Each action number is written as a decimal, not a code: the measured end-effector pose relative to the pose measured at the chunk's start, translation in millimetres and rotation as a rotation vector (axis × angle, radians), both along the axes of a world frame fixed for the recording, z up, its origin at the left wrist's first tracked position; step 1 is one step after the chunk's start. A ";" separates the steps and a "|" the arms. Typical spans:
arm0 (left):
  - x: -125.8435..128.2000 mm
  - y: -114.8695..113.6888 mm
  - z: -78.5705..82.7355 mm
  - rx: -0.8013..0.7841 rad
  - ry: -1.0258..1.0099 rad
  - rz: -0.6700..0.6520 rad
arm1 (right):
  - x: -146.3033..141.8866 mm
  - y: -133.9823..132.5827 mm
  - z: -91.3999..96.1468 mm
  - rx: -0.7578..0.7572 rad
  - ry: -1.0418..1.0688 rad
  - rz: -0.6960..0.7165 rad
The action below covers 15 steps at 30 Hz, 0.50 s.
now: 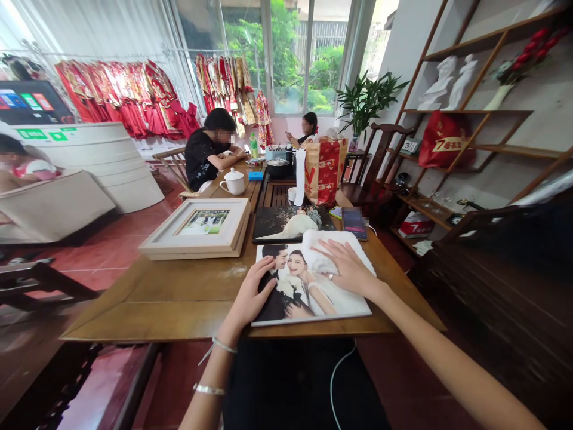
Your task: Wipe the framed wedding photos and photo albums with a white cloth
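- One by one, took stock of the head view: counted two bare hands, a left hand [255, 291] and a right hand [344, 269], well apart, clamped on no edge.
- Found the left resting, fingers loosely spread, on the left side of one photo panel [293, 292].
- Found the right splayed palm down over one white cloth [358, 243], at the panel's far right; could not tell the pressure beneath.
- Placed the panel printed side up on one wooden counter [188, 298], close to the near edge.
- Judged sliding a risk, from a hard rub nearward with too little steadying at left.
- Suspected scratches too, from any grit caught under the cloth.
- Might have knocked one phone [355, 224] or snagged its white cable [373, 230] with a wide sweep rightward; might have shoved one dark panel [298, 226] with a forward push.
- Counted further: one lidded cup [233, 181], one paper bag [326, 173], one blue box [256, 175], one green bottle [253, 145].
- Counted at least one picture frame [165, 231]; could not tell whether two, stacked.
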<state>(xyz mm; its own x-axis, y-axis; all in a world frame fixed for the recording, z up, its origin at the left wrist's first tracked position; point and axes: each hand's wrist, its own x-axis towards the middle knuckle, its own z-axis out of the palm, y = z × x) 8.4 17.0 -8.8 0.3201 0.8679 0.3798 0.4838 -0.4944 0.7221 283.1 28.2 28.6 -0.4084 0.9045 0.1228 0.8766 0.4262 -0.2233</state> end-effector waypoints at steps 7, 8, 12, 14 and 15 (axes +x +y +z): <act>0.4 -0.4 -0.3 -0.005 -0.005 0.002 | -54.6 -39.6 7.7 -0.048 -0.038 0.025; 0.2 -0.5 -0.3 -0.003 -0.010 0.002 | -59.2 -54.2 8.0 -0.053 -0.040 0.070; -0.7 -0.9 -0.2 0.000 -0.021 -0.009 | -58.8 -107.8 9.3 -0.110 -0.004 0.263; -0.5 -1.2 -0.2 0.005 -0.025 -0.001 | -48.3 -121.3 8.8 -0.124 0.022 0.317; -0.3 -1.4 -0.3 0.006 -0.025 0.004 | -41.5 -123.2 8.0 -0.125 0.032 0.321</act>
<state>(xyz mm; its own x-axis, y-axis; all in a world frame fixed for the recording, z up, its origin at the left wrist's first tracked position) 8.2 15.6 -9.1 0.3074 0.8667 0.3928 0.4675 -0.4971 0.7310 241.5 -94.9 36.6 -0.6722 0.7395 0.0363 0.6942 0.6466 -0.3163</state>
